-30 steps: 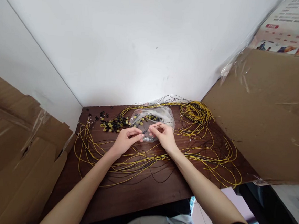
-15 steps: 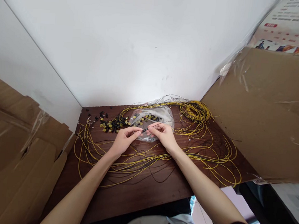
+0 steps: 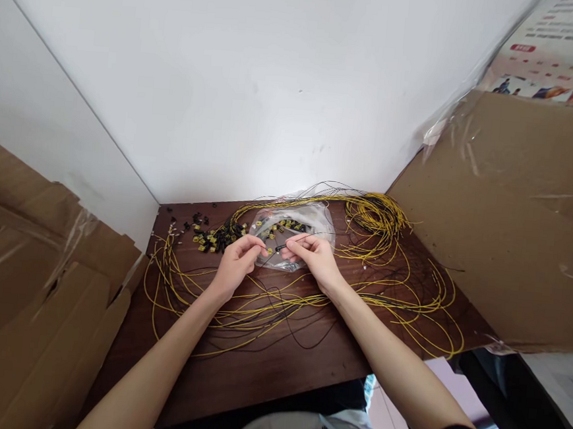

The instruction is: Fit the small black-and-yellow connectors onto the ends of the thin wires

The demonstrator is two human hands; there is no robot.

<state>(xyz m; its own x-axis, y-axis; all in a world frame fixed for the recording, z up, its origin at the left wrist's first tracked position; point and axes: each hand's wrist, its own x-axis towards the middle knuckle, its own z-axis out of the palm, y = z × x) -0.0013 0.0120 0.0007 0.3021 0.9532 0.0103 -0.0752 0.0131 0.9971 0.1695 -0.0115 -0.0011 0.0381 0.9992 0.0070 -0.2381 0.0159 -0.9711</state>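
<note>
Between the thumb and fingers of my right hand is a small black connector, with a thin black wire running off to the upper right. My left hand is pinched closed a little to the left of it; what its fingertips hold is too small to make out. Beneath both hands lies a clear plastic bag with several black and yellow parts in it. To its left is a pile of black and yellow connectors joined to wires.
Yellow and black wires stretch across the brown table. A coil of wire sits at the back right. Small black pieces lie at the back left. Cardboard stands on the right, more cardboard on the left.
My left hand has drawn slightly left, away from the black connector, opening a gap between the hands. The right hand keeps the connector in nearly the same place.
</note>
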